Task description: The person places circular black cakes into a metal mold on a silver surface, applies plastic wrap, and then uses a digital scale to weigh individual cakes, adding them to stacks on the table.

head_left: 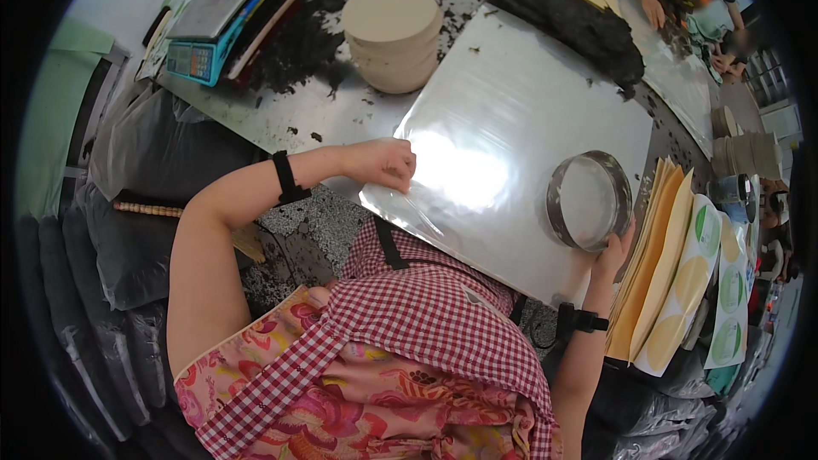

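Right fingers (613, 244) against metal ring (557, 211)

Metal ring (555, 209): round, thin-walled, grey, open centre with pale shiny surface showing through. Sits on right part of clear film, near its right edge; flat or slightly tilted, can't tell. Clear film (528, 111): large, glossy, roughly rectangular, spread over counter (341, 115), strong glare left of centre, creased along near-left edge.
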`<state>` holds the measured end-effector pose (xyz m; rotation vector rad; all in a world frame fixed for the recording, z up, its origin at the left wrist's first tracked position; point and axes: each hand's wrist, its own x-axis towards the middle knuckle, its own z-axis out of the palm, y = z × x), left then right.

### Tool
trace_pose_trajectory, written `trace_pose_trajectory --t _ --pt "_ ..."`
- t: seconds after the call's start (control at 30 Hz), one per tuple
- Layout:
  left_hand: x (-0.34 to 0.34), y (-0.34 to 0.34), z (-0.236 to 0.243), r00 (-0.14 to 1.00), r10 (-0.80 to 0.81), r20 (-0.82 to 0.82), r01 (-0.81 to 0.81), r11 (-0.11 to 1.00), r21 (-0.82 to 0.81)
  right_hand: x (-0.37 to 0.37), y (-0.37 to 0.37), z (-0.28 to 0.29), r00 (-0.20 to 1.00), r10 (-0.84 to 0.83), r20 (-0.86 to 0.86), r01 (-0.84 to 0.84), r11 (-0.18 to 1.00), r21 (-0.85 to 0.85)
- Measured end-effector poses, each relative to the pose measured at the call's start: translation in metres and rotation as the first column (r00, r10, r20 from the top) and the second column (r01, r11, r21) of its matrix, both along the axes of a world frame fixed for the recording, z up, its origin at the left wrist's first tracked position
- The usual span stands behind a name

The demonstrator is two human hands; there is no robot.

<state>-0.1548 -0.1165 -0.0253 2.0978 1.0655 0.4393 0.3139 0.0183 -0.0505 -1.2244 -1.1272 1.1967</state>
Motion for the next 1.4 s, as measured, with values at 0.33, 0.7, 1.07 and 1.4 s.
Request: trace_pose_trajectory --t 0.33,0.7,1.07,1.4 --pt "0.042 0.104 0.125 0.939 0.332 0.093 -0.335 0.942 0.019 -0.19 -0.106 0.073 0.724 0.662 0.194 -0.681 0.73 0.052" --pt "0.038 0.008 0.025 0.937 0.277 -0.215 -0.275 0.961 0.038 -0.083 -0.113 0.1 0.261 0.965 0.009 -0.954 0.259 -0.152" --pt "-0.039 0.077 0.117 0.524 0.737 -0.428 -0.474 0.669 0.572 -0.153 0.238 0.112 0.881 0.395 0.26 -0.355 0.916 -0.188" --pt "-0.054 0.086 0.162 0.753 0.581 -0.31 -0.436 0.793 0.426 -0.198 0.39 0.001 0.842 -0.254 0.476 0.216 0.967 0.133"
